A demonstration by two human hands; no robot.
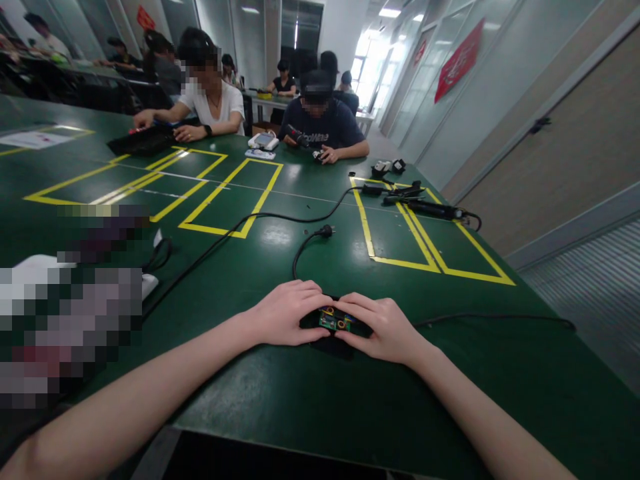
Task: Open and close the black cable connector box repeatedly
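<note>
Both my hands rest on the green table [310,400] near its front edge. Between them lies a small black device [334,321] with an exposed green circuit board and coloured parts. My left hand [285,313] curls round its left side, fingers closed on it. My right hand [383,330] grips its right side, thumb and fingers pressed to it. A black cable with a plug [326,231] curves away from the device toward the table's middle.
Yellow tape rectangles [227,197] mark the table. Black tools and adapters [415,200] lie at the far right. A long black cord [240,223] crosses the middle. A white object [149,283] sits left. Two people work at the far side, others behind.
</note>
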